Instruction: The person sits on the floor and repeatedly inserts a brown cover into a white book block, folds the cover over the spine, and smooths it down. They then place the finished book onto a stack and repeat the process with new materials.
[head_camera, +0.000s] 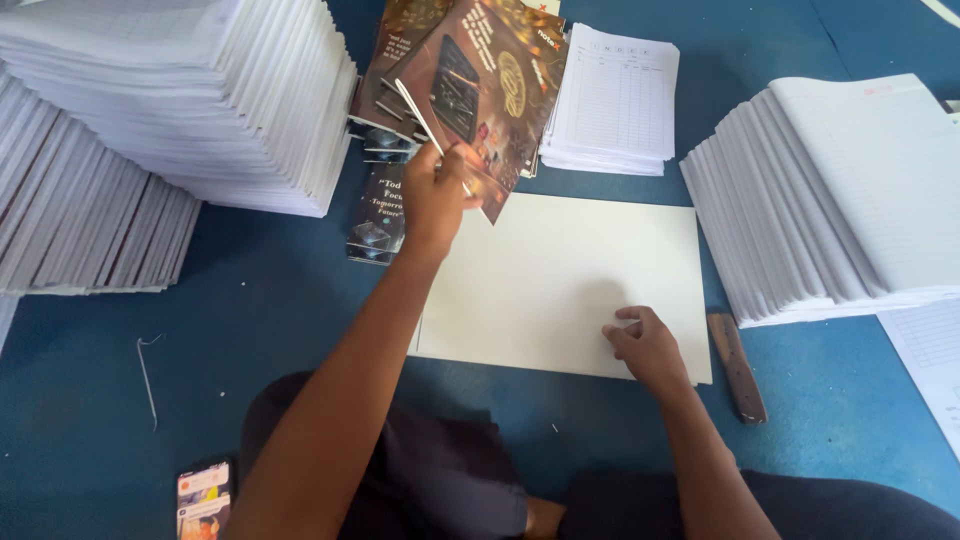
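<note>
Nearest the camera, dark-clothed knees and a phone lying on the blue floor. Just beyond, a blank cream sheet laid flat and square to the body, bare on top. Right hand resting on the sheet's near right corner, fingers curled loosely and gripping nothing, apparently steadying it. Left hand reaching forward, fingers pinched shut on the lower edge of a glossy brown printed cover, lifted and tilted off a small heap of similar covers beyond the sheet's far left corner. Tall stacks of ruled paper blocks on the far left and on the right, a thinner pile of printed forms behind. A brown-handled tool lying just beside the sheet's right edge, untouched. By the look of it, early in this round: sheet laid down, cover picked but not yet placed, nothing stacked upon the sheet, plenty of blocks and covers waiting.
</note>
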